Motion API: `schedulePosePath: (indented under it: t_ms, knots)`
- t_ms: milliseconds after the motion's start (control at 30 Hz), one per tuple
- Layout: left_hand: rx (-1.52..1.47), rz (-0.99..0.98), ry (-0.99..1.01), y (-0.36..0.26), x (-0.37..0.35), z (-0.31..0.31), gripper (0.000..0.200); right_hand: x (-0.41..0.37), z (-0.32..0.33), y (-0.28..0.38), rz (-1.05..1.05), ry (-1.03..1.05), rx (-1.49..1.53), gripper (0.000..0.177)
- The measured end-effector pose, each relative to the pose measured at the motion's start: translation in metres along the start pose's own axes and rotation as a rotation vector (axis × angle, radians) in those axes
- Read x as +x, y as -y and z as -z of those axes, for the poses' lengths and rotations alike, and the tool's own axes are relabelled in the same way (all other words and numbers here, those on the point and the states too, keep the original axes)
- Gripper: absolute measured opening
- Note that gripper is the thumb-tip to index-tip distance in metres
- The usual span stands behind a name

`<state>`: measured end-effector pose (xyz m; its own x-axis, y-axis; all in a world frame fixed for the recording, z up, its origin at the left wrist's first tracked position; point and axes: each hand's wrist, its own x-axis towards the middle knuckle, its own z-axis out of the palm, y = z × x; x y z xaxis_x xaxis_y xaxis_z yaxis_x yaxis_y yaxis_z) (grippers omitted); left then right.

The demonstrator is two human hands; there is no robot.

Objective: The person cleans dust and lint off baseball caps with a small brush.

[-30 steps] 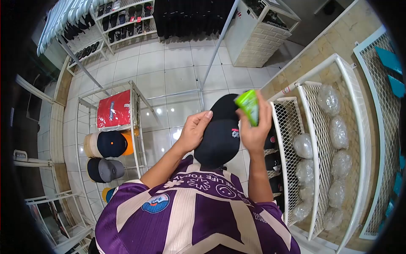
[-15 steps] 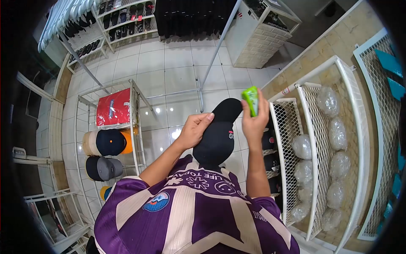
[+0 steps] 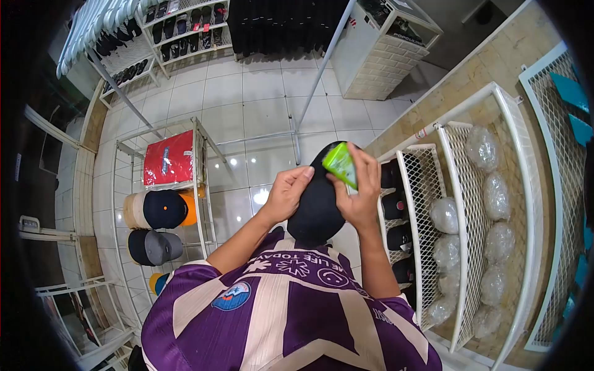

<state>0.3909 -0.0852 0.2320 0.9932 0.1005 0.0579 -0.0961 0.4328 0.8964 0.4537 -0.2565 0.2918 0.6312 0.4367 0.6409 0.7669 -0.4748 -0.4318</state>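
Observation:
A black cap [image 3: 314,213] is held in front of the purple and cream shirt, its brim pointing away. My left hand [image 3: 289,193] is closed on the cap's left edge, thumb on top near the brim. In my right hand [image 3: 361,188] is a bright green packet [image 3: 340,164], gripped between thumb and fingers over the cap's brim. The right hand covers part of the cap's right side and its small emblem.
To the left, a white rack [image 3: 204,185] holds a red packaged item [image 3: 168,159] and several caps. White mesh shelves [image 3: 455,247] at the right carry dark caps and plastic-wrapped bundles. A metal pole [image 3: 322,68] and a white brick-patterned counter [image 3: 383,65] stand ahead.
My right hand has moved left and slightly down with the green packet, from beside the brim to over the cap. The emblem is now covered. My left hand stays on the cap.

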Motion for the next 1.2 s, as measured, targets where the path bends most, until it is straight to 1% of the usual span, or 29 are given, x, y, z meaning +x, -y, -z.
schedulePosePath:
  t_ms: [33,100,133,167,200,233,300,333,367,433,467,500,567,600,633,700,733,800,833,900,933,1000,1033,1100,1133,1167,1200]
  knots:
    - [0.037,-0.024,0.025,0.004,-0.001,0.005,0.037,0.001,-0.005,-0.01,-0.003,-0.002,-0.004,0.059]
    - [0.072,-0.054,0.051,0.005,-0.003,0.005,0.037,0.008,-0.013,-0.032,-0.387,-0.192,0.099,0.056]
    - [0.067,-0.054,-0.008,0.001,-0.005,0.0,0.037,0.012,-0.015,-0.037,-0.328,-0.342,0.095,0.055]
    - [0.063,-0.055,-0.067,-0.001,-0.006,-0.002,0.037,0.005,-0.009,-0.036,-0.34,-0.384,0.148,0.059]
    - [0.094,-0.093,-0.089,0.0,-0.004,-0.002,0.038,0.004,-0.004,-0.025,-0.262,-0.363,0.171,0.061]
    - [0.093,-0.088,-0.095,0.001,-0.003,-0.004,0.038,0.0,0.0,-0.017,-0.192,-0.335,0.192,0.062]
    - [0.045,-0.072,-0.05,0.001,-0.001,-0.006,0.038,-0.001,0.006,-0.003,0.028,-0.023,0.055,0.065]
    - [0.114,-0.101,0.018,0.0,-0.002,0.0,0.038,-0.001,-0.002,-0.017,0.025,-0.058,0.028,0.065]
    - [0.114,-0.101,0.025,-0.001,-0.002,0.002,0.038,-0.004,-0.01,-0.031,0.024,-0.063,0.024,0.065]
    - [-0.004,-0.049,-0.017,-0.003,-0.004,0.004,0.038,0.003,-0.016,-0.041,-0.413,-0.273,0.205,0.064]
    - [0.043,-0.076,-0.039,-0.005,-0.005,0.005,0.038,-0.002,-0.016,-0.039,-0.383,-0.399,0.176,0.062]
    - [0.046,-0.079,-0.038,-0.005,0.0,0.005,0.038,-0.003,-0.014,-0.031,-0.38,-0.401,0.178,0.062]
    - [0.059,-0.092,-0.125,-0.002,0.004,0.002,0.038,-0.013,-0.007,-0.015,-0.275,-0.23,0.395,0.061]
    - [0.058,-0.086,-0.127,0.0,0.0,0.004,0.038,-0.005,0.002,-0.007,-0.058,-0.069,0.245,0.062]
    - [0.06,-0.08,-0.078,0.001,0.002,0.009,0.038,-0.006,-0.002,-0.013,-0.048,-0.051,0.181,0.064]
    - [0.063,-0.061,0.03,-0.001,0.004,0.013,0.037,-0.003,-0.018,-0.029,-0.342,-0.215,0.335,0.065]
    - [0.061,-0.065,0.031,-0.003,0.005,0.009,0.037,-0.004,-0.018,-0.029,-0.337,-0.216,0.332,0.065]
    - [-0.019,-0.004,-0.096,-0.006,0.003,-0.001,0.037,-0.007,-0.015,-0.022,-0.311,-0.198,0.386,0.061]
    - [-0.02,-0.003,-0.101,-0.004,0.003,0.002,0.037,-0.006,-0.006,-0.02,-0.086,-0.034,0.273,0.059]
    - [0.069,-0.06,-0.004,0.003,0.002,0.013,0.037,0.0,-0.003,-0.017,-0.107,0.047,0.258,0.059]
    - [0.07,-0.054,-0.001,0.004,0.001,0.012,0.037,0.001,-0.007,-0.025,-0.113,0.046,0.258,0.059]
    - [-0.044,-0.005,-0.034,0.004,0.002,0.008,0.038,0.006,-0.016,-0.04,-0.534,-0.228,0.433,0.062]
    - [-0.044,-0.012,-0.035,0.009,0.005,0.009,0.038,0.005,-0.016,-0.037,-0.527,-0.227,0.434,0.062]
    - [-0.004,-0.035,-0.097,0.019,0.006,0.008,0.038,-0.003,-0.013,-0.024,-0.391,-0.12,0.464,0.061]
    - [-0.002,-0.029,-0.098,0.016,0.004,0.009,0.038,-0.007,-0.012,-0.023,-0.262,0.025,0.393,0.06]
    - [-0.026,0.001,-0.062,0.011,0.003,0.011,0.037,-0.004,-0.007,-0.024,-0.154,0.064,0.278,0.06]
    - [-0.052,0.031,-0.026,0.005,0.002,0.01,0.036,-0.004,-0.013,-0.036,-0.265,-0.032,0.325,0.06]
